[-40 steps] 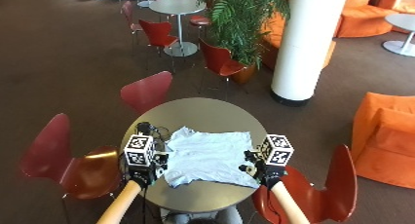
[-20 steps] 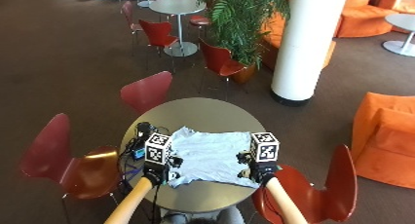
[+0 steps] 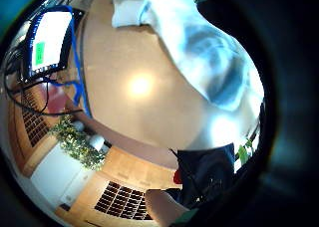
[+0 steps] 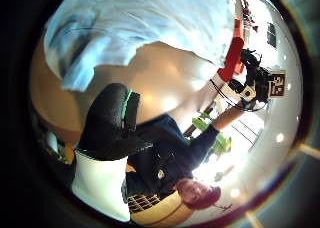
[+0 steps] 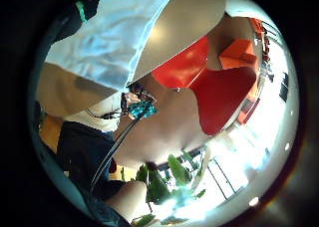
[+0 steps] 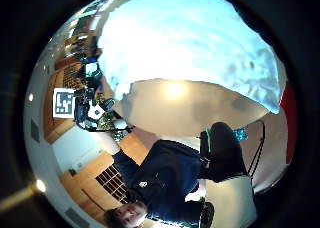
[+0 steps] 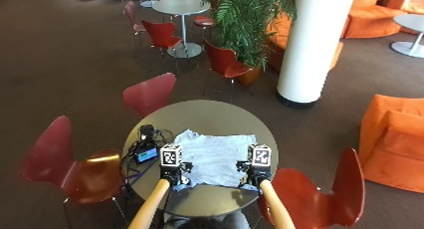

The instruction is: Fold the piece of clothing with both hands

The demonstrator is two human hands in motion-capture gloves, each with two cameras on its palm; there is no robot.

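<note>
On a round, smooth tan table (image 7: 199,114), a pale blue, soft, wrinkled garment (image 7: 213,157) is lying roughly flat, stretching left to right. The left hand (image 7: 173,176) and right hand (image 7: 255,178) are apparently pinching its near corners. A small lit screen (image 7: 146,155) is sitting left of it.
</note>
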